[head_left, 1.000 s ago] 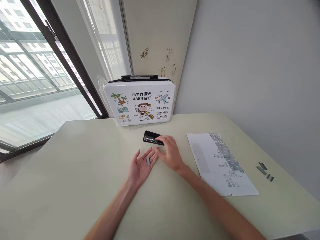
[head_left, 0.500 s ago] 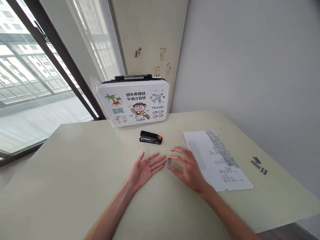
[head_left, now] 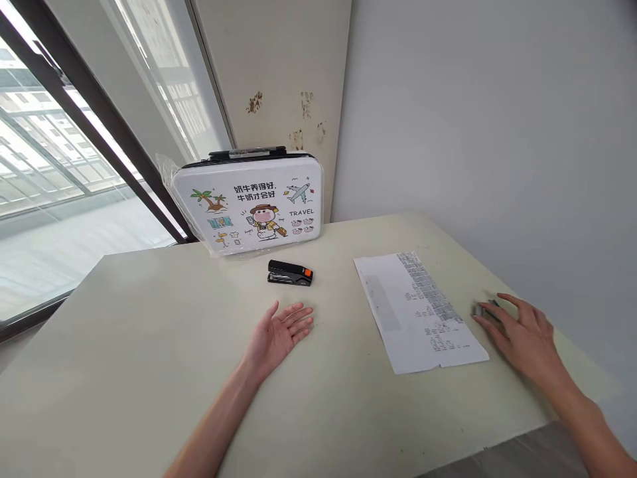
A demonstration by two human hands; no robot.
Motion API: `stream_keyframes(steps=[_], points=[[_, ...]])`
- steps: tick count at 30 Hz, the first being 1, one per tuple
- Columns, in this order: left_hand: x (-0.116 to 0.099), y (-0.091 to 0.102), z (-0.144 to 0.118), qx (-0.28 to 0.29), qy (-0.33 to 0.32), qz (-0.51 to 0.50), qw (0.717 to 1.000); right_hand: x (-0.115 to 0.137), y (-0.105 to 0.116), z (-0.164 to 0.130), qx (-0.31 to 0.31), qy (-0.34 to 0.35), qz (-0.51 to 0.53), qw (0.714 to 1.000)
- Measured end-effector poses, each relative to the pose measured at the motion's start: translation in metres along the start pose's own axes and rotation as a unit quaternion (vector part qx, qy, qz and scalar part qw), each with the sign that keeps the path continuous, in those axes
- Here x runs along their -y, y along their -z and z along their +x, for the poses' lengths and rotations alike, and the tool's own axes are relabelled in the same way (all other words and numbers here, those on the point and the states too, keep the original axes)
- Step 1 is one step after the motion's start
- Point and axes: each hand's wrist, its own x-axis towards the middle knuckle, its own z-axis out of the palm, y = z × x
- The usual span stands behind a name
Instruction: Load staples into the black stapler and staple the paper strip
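Left hand (head_left: pixel 277 334) lay palm up on the pale worktop (head_left: pixel 149 345), fingers (head_left: pixel 298 317) loosely spread and holding nothing, pointing toward a black stapler (head_left: pixel 289 273) with an orange tip. Stapler sat flat on the worktop just beyond those fingers, apart from them, and in front of a white case (head_left: pixel 249 202) printed with a cartoon figure, a palm tree, an aeroplane and the word TRAVEL. Case stood upright on its long edge at the far side of the worktop, wrapped in clear plastic, black handle on top, close to the window (head_left: pixel 60 166). Right hand (head_left: pixel 522 332) reached out near the right edge of the worktop, palm down, fingers (head_left: pixel 490 317) slightly spread and curved over a small grey strip of staples (head_left: pixel 480 309). Strip blurred and partly hidden beneath the fingertips; could not tell whether pinched or merely touched. Printed sheet of paper (head_left: pixel 415 312) lay flat between the two hands, its text running along the right side, its near right corner close to the right hand. Left hand and right hand well apart, with the sheet in the gap. Plain grey wall (head_left: pixel 472 119) rose behind the worktop on the right.
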Motion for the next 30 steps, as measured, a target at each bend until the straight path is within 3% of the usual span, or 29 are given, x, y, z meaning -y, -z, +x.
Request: stream_keyframes(steps=[4,7,9,11,13,15,17,21,30], points=[[0.0,0.002,0.0,-0.002,-0.002,-0.004,1.0,0.016,0.005,0.007,-0.008,0.008,0.032,0.999],[0.0,0.001,0.0,0.0,-0.004,-0.006,1.0,0.062,0.013,0.007,-0.008,-0.01,0.106,0.994],[0.0,0.001,0.0,-0.001,-0.006,-0.002,1.0,0.106,0.019,0.002,0.045,-0.046,0.18,0.982],[0.0,0.0,-0.001,-0.003,-0.008,0.004,1.0,0.157,0.024,-0.009,0.115,-0.098,0.278,0.949],[0.001,0.0,-0.001,-0.005,-0.011,0.008,1.0,0.206,0.026,-0.023,0.218,-0.105,0.376,0.895],[0.002,0.0,-0.001,-0.005,-0.013,0.01,1.0,0.246,0.025,-0.039,0.307,-0.057,0.441,0.842],[0.003,0.0,-0.001,-0.006,-0.016,0.011,1.0,0.272,0.022,-0.052,0.318,0.008,0.44,0.84],[0.004,0.0,-0.001,-0.006,-0.022,0.012,1.0,0.284,0.018,-0.063,0.266,0.072,0.403,0.873],[0.006,-0.002,-0.002,-0.006,-0.023,0.016,1.0,0.279,0.017,-0.064,0.292,0.003,0.412,0.863]])
